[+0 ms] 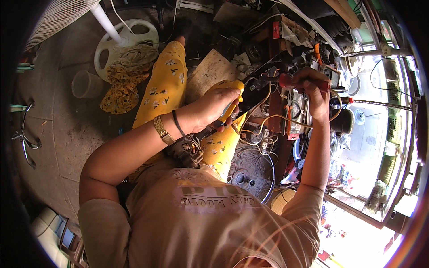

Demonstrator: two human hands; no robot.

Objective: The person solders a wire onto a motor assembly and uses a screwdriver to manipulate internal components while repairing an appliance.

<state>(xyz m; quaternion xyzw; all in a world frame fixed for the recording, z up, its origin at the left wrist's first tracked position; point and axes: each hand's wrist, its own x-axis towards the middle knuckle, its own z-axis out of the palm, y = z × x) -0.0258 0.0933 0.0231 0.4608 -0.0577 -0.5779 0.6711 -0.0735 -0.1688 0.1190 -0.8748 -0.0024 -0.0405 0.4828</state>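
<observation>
My left hand (213, 106) is closed round a yellow object (231, 85) with a rounded end and a dark part underneath; its kind is unclear. My right hand (316, 91) grips a red-handled screwdriver (287, 81), its dark shaft pointing left over the cluttered bench. A dark bundle of coiled wires and metal parts (190, 149) lies at my lap, below the left wrist. A beige cable (277, 116) loops between the two hands. Small dark parts (263, 82) sit near the shaft, too shaded to make out.
A fan grille (250, 172) leans beside my right leg. Pliers with orange handles (318, 52) stand on the crowded bench. A wooden board (212, 71) lies ahead. On the left are a white round stand base (105, 49), a patterned cloth (120, 91) and a pale bucket (86, 85).
</observation>
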